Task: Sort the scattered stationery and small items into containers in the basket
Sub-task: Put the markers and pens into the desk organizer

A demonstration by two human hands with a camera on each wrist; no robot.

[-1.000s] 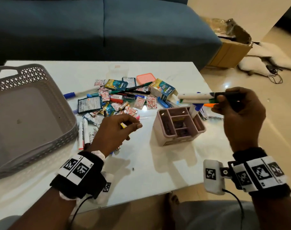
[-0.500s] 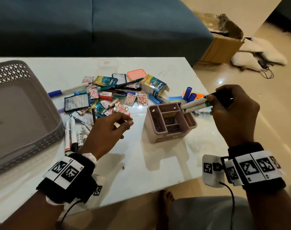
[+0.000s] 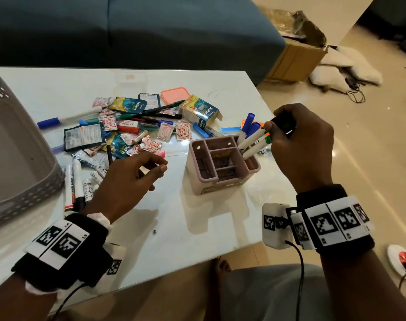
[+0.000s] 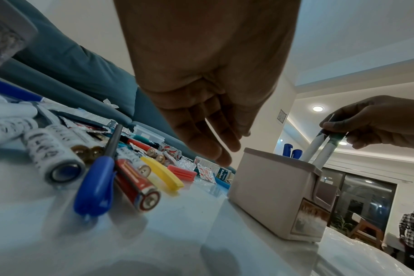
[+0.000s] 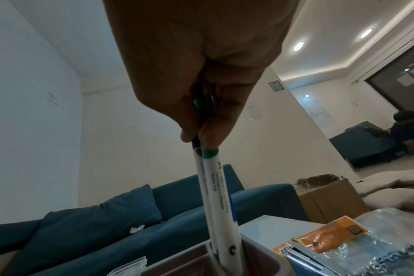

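Observation:
My right hand (image 3: 299, 137) grips two white markers (image 3: 253, 144) by their caps, one green and one black. Their lower ends stand inside the right compartment of the pink desk organizer (image 3: 220, 179). The right wrist view shows the same markers (image 5: 215, 196) pinched between thumb and fingers, tips inside the organizer (image 5: 255, 261). Two blue-capped markers (image 3: 249, 122) stand in that same compartment. My left hand (image 3: 132, 179) hovers empty with relaxed fingers beside the pile of stationery (image 3: 132, 128); its fingers (image 4: 201, 134) hang above the table. The grey basket (image 3: 19, 158) sits at the left.
Loose markers (image 3: 73, 184), batteries (image 4: 140, 188), pen caps (image 4: 163, 173), sachets and a small carton (image 3: 199, 111) lie scattered across the white table (image 3: 185, 228). A blue sofa (image 3: 128, 31) stands behind it and a cardboard box (image 3: 297, 61) on the floor to the right.
My right hand has tipped the two markers from level to steeply downward and lowered their ends into the organizer. My left hand has stayed beside the pile, fingers a little more spread.

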